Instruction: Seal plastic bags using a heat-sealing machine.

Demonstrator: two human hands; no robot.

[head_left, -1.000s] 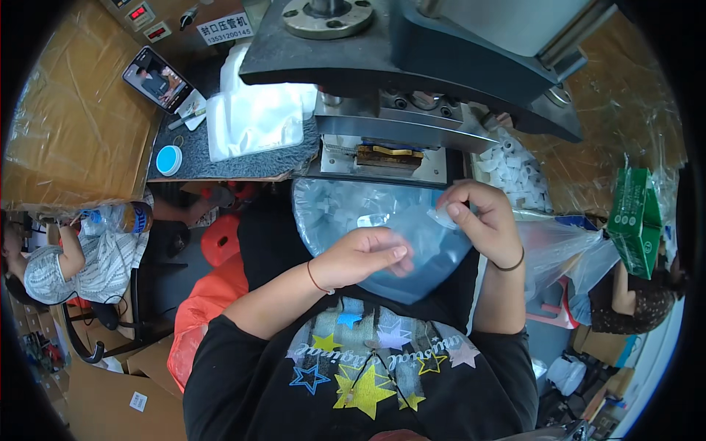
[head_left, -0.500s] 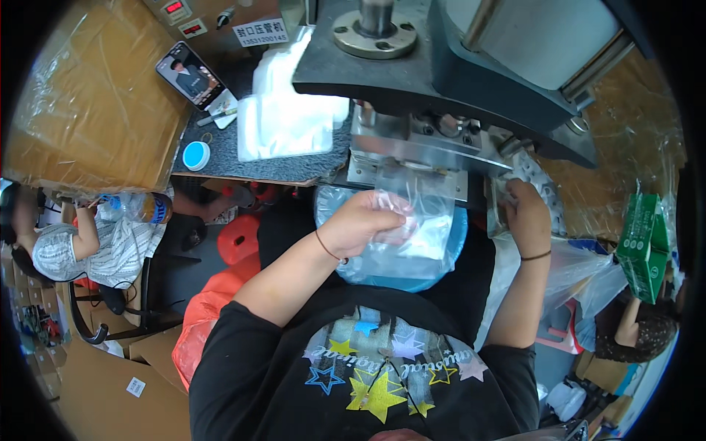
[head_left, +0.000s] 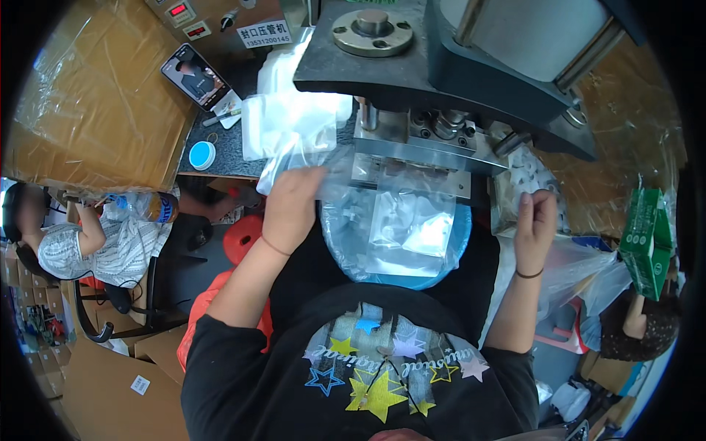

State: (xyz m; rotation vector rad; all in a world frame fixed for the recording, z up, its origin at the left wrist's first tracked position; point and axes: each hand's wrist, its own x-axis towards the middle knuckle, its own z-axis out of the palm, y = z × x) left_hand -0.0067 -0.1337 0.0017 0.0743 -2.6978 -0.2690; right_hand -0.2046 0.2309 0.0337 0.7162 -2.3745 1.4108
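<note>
My left hand [head_left: 293, 209] is closed at the front edge of the bench, its fingertips pinching a clear plastic bag [head_left: 334, 173] that stretches toward the press. A stack of clear plastic bags [head_left: 288, 128] lies just beyond that hand. Below the metal press [head_left: 434, 151], another clear bag [head_left: 410, 234] rests over a blue basin [head_left: 457, 257] lined with plastic. My right hand [head_left: 535, 224] is raised beside a tray of small pale parts [head_left: 523, 189]. Its fingers are drawn together; what they hold, if anything, is too small to name.
A phone [head_left: 195, 77] leans behind a round blue-lidded tub [head_left: 201, 155] on the bench. A large taped carton [head_left: 95, 95] stands at the left. Past it sits another person [head_left: 103, 246]. A green box [head_left: 643, 242] is at the right, near a second person [head_left: 638, 327].
My left hand has moved left from the press to the bag stack. The bag it held now lies lower, over the basin. My right hand has come back from the parts. The press head appears lower.
</note>
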